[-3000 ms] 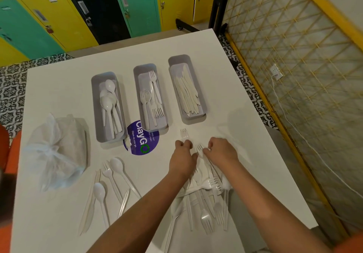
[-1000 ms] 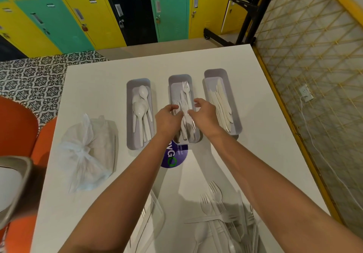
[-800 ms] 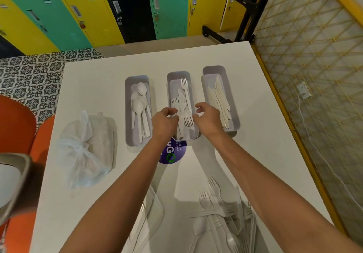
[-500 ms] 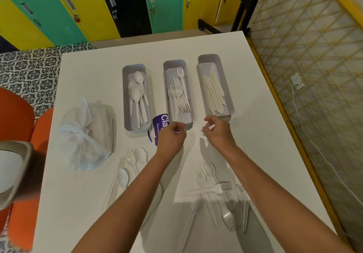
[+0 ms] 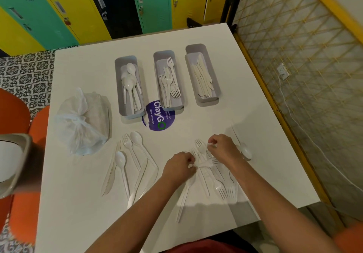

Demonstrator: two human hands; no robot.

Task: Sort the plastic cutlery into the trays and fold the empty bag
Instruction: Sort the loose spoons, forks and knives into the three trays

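White plastic forks (image 5: 208,166) are being gathered from the loose pile on the counter (image 5: 255,115): the left hand (image 5: 179,167) is pinching one handle, the right hand (image 5: 222,149) another. Gathering only forks, tines aligned, should be easing them into the middle tray (image 5: 177,108); the bag (image 5: 82,121) is lying bunched at left.

Three trays (image 5: 202,101) side by side — bag (image 5: 82,121) left, loose cutlery (image 5: 127,162) in front.

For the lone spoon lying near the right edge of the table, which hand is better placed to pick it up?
Probably the right. The right hand lies just beside the lone spoon. The left hand is farther away, across the loose forks, and pinches one of them.
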